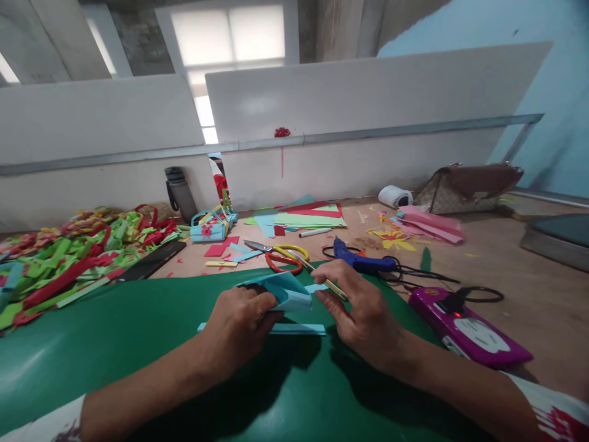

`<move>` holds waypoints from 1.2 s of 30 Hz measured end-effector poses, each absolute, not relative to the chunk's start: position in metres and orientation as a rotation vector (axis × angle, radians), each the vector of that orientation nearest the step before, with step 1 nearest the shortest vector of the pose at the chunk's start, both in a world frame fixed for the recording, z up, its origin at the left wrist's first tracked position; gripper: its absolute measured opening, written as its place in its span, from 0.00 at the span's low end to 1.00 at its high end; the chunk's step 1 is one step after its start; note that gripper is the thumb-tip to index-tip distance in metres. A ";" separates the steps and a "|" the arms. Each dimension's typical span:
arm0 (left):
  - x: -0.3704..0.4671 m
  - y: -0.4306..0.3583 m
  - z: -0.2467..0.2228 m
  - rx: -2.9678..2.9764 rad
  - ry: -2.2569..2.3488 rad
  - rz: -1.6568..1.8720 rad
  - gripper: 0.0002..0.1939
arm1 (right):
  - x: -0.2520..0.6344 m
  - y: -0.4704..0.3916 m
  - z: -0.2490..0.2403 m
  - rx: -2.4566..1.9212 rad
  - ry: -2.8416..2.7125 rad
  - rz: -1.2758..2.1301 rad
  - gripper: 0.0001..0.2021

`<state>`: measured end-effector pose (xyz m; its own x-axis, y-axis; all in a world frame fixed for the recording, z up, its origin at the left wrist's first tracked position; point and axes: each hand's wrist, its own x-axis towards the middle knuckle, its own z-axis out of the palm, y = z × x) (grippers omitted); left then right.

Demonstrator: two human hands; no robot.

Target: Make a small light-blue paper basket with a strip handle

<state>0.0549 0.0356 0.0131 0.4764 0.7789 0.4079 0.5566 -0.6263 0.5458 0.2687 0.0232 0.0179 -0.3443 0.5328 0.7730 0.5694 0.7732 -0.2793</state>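
Note:
Above the green mat, my left hand is closed around a folded light-blue paper piece, shaped like a small open box or bag. My right hand pinches a slim gold pen-like stick, its far end pointing up and left. A narrow blue flap of the paper reaches toward the right fingertips; whether they touch it is hard to tell. Beneath both hands, a folded blue paper strip lies on the mat. Scissors with yellow and orange-red handles rest just beyond the paper.
A blue glue gun with its cord and a purple power strip lie at the right. Cut paper strips pile at the left beside a phone. Behind stand a bottle, a small blue paper bag and coloured sheets.

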 end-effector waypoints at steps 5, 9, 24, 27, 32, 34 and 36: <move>0.059 0.030 0.004 2.946 1.179 1.018 0.11 | 0.266 0.020 0.015 -0.815 -2.108 0.083 0.04; 0.064 0.028 0.002 2.974 1.171 0.968 0.11 | 0.265 0.019 0.009 -0.916 -2.086 0.112 0.02; 0.060 0.030 -0.003 2.952 1.165 0.884 0.09 | 0.264 0.021 0.010 -1.175 -1.984 0.431 0.01; 0.060 0.030 -0.003 2.931 1.139 0.931 0.09 | 0.263 0.020 0.013 -1.155 -1.983 0.445 0.03; 0.061 0.031 -0.001 2.867 1.099 0.953 0.11 | 0.263 0.019 0.015 -1.163 -1.951 0.538 0.03; 0.062 0.031 0.000 2.826 1.097 0.952 0.12 | 0.262 0.019 0.016 -1.178 -1.907 0.633 0.03; 0.064 0.030 0.002 2.778 1.111 0.946 0.12 | 0.261 0.018 0.017 -1.192 -1.852 0.733 0.03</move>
